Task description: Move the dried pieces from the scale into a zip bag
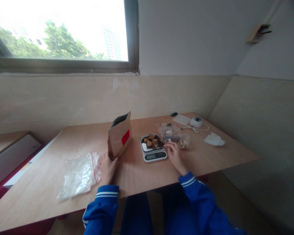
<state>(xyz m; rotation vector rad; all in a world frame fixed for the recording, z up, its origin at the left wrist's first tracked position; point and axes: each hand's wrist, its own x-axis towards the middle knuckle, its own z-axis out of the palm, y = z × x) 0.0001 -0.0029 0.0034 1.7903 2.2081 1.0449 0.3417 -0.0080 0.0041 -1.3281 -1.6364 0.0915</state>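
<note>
A brown kraft paper pouch (pixel 117 140) with a red label stands upright, its top gaping. My left hand (pixel 108 168) is closed around the pouch's lower near corner, beside a clear zip bag (pixel 79 176) with a red seal line. To the right, a white kitchen scale (pixel 147 159) carries a heap of brown and dark dried pieces (pixel 152 141), which look like dried mushrooms. At the scale's right edge is my right hand (pixel 174 156), its fingertips pinched together next to the pieces. Whatever may be between those fingers is too small to make out.
Small clear bags of dried pieces (pixel 182 141) lie just beyond my right hand. Further right are a white dome camera (pixel 196 121) with its cable, a crumpled white tissue (pixel 214 139) and a white sheet (pixel 181 119). A green-handled screwdriver (pixel 173 114) rests near the wall.
</note>
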